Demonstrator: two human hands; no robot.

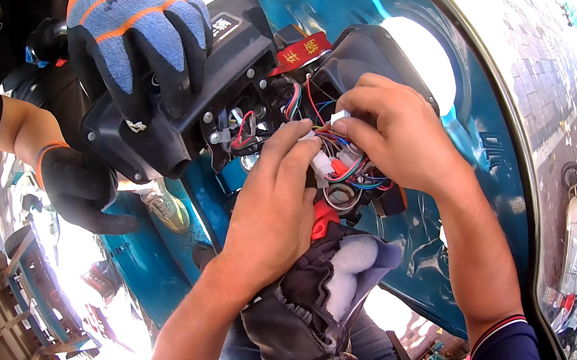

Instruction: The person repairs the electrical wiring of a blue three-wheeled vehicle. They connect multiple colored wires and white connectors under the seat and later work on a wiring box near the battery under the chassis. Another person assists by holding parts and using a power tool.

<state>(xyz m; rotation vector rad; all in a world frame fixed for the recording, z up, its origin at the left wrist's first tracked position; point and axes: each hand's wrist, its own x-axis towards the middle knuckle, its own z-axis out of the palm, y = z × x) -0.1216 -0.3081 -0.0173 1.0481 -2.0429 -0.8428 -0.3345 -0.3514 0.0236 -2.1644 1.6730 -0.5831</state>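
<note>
Glossy blue metal panelling [498, 221] backs a multicoloured wire tangle [359, 171]; at its upper edge the bare right hand [403, 138] pinches a small white plastic connector [340, 117] — bare left hand [268, 218] at its left, grip unclear.

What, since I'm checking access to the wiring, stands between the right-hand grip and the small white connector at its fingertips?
Nothing visible: the right-hand grip appears to touch the small white connector. The coloured wires bunch below it in the picture, not in between.

Bare hands [403, 136] finger white connectors [340, 117] among coloured wires [359, 167] beside teal bodywork [500, 221].
</note>
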